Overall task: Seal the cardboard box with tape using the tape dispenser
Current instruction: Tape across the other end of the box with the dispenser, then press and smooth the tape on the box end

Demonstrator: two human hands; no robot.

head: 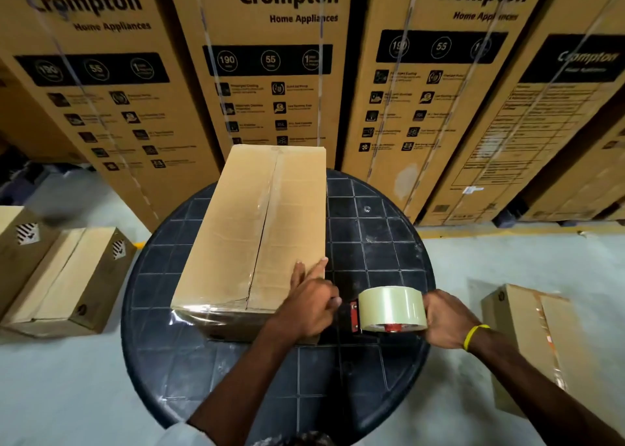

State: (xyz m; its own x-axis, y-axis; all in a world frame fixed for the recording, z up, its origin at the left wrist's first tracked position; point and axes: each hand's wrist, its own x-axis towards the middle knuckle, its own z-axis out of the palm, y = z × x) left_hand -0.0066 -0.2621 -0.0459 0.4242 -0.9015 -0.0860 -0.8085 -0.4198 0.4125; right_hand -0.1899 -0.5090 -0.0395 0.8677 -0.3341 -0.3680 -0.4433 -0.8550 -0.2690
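Observation:
A long plain cardboard box [236, 236] lies on a round black table [372, 236], its top flaps closed with clear tape along the centre seam and over the near end. My left hand [309, 302] rests on the box's near right corner, fingers flat on the top, thumb side touching the front of the tape dispenser. The tape dispenser [389, 310], red and black with a roll of clear tape, sits just right of the box's near corner. My right hand [443, 317] grips the dispenser from the right; a yellow band circles that wrist.
Tall printed cartons [277, 66] stand in a row right behind the table. Two smaller boxes [64, 276] lie on the floor at the left, another taped box [534, 344] at the right. Grey floor surrounds the table.

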